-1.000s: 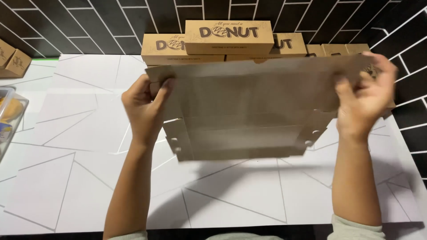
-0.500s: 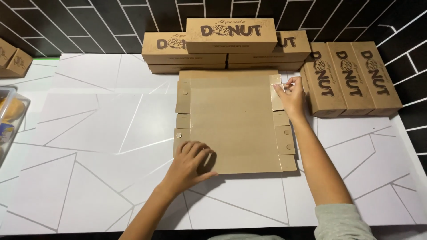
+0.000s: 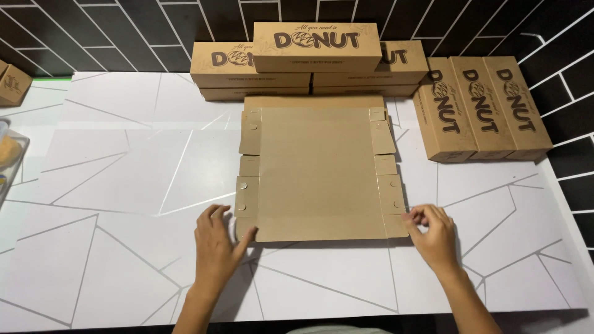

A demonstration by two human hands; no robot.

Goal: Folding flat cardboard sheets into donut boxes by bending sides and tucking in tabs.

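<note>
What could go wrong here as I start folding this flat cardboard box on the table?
The left hand and right hand grip only the near corners of the flat cardboard sheet, so it may slide on the smooth white table or fold crookedly. Its far edge lies close to the stacked boxes, so a raised flap might bump them. The small side tabs could bend or tear if pulled up unevenly.

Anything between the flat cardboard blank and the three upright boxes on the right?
Nothing: in the head view, only bare white table separates the flat cardboard blank from the three upright boxes.
</note>
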